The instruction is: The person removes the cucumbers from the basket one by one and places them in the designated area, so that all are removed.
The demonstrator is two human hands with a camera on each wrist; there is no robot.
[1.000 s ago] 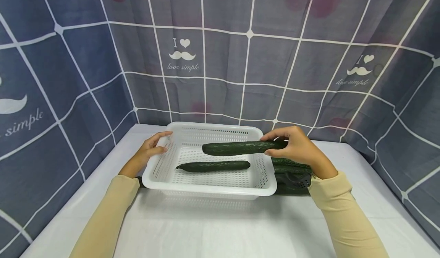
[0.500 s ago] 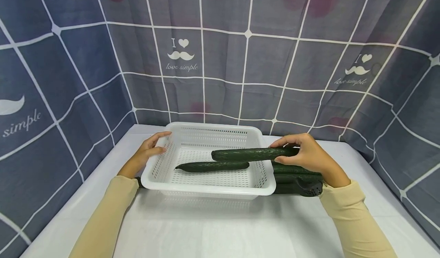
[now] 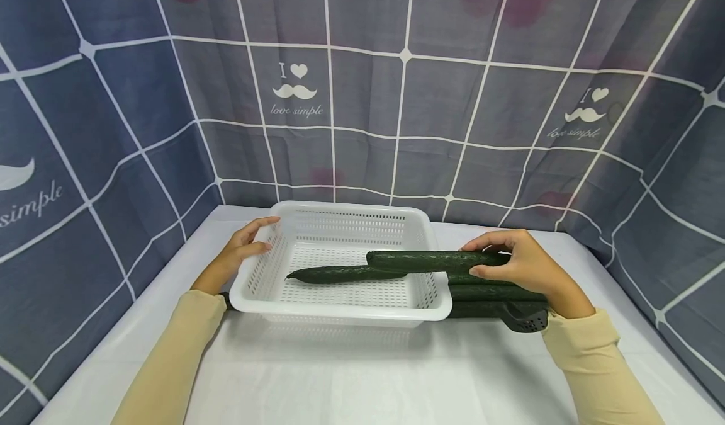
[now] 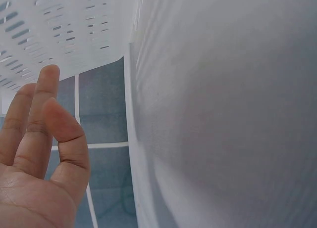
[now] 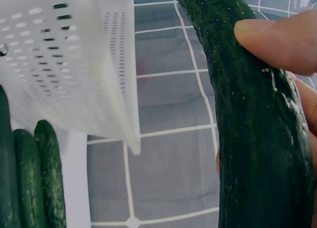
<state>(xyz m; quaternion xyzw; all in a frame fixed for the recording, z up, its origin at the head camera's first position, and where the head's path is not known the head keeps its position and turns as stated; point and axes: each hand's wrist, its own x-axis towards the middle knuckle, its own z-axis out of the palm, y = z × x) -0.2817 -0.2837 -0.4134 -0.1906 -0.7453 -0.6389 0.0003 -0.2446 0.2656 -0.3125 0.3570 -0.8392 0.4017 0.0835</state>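
My right hand [image 3: 529,264] pinches one end of a dark green cucumber [image 3: 416,261] between thumb and fingers. The cucumber lies level above the right rim of a white perforated plastic basket [image 3: 334,313], its free end over the inside. Below it, a second cucumber [image 3: 334,274] rests on the basket floor, its right end partly covered. At the left rim, my left hand [image 3: 235,255] grips the basket with thumb and a finger over the edge. In the left wrist view, other fingers [image 4: 37,124] lie below, by the outer wall.
Several more cucumbers [image 3: 481,294] lie side by side on the white-covered table [image 3: 351,374], right of the basket. A black perforated piece [image 3: 527,319] shows beneath my right wrist. A grey checked curtain [image 3: 362,97] surrounds the table's back and sides.
My right hand has moved right and slightly down with the cucumber, taking it from above the basket's middle toward the right rim. My left hand and the basket stay in place.
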